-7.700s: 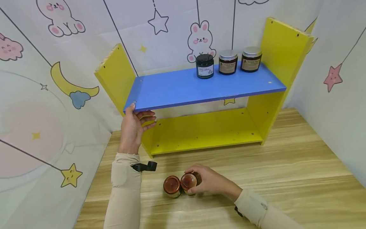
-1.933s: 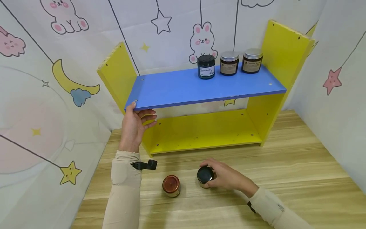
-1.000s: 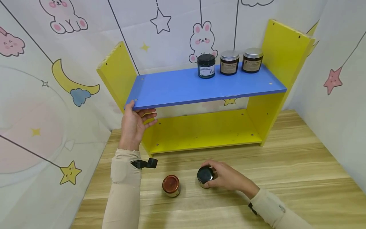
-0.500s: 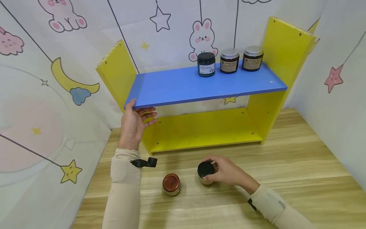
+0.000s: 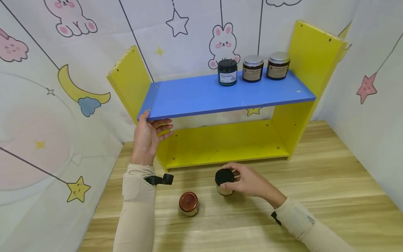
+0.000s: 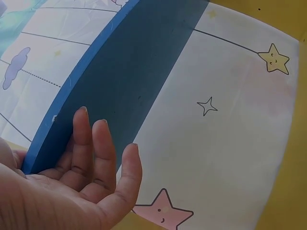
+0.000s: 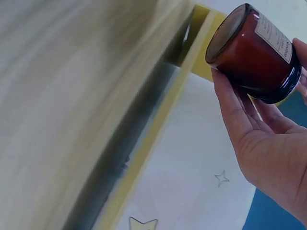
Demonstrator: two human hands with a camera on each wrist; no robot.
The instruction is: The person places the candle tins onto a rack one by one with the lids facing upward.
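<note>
My right hand [image 5: 250, 180] grips an amber glass candle jar [image 5: 224, 182] with a black lid and a pale label. The jar is lid up, raised close over the table in front of the shelf unit; its bare glass base shows in the right wrist view. My left hand [image 5: 145, 140] pinches the left front corner of the blue shelf board [image 5: 195, 96], thumb on top and the other fingers loosely spread underneath. A second amber jar [image 5: 188, 202] stands upside down on the table, its reddish base facing up, left of the held jar.
On the blue board stand a dark green candle jar [image 5: 227, 72] with a black lid and two brown jars with silver lids, including the rightmost jar [image 5: 278, 66]. Yellow side panels [image 5: 311, 56] rise at both ends. A yellow lower shelf [image 5: 226, 143] lies beneath.
Earlier the right hand was on an upside-down jar beside the other one. That jar has since been turned lid up, shifted right, then raised toward the shelf unit. The left hand stays put.
</note>
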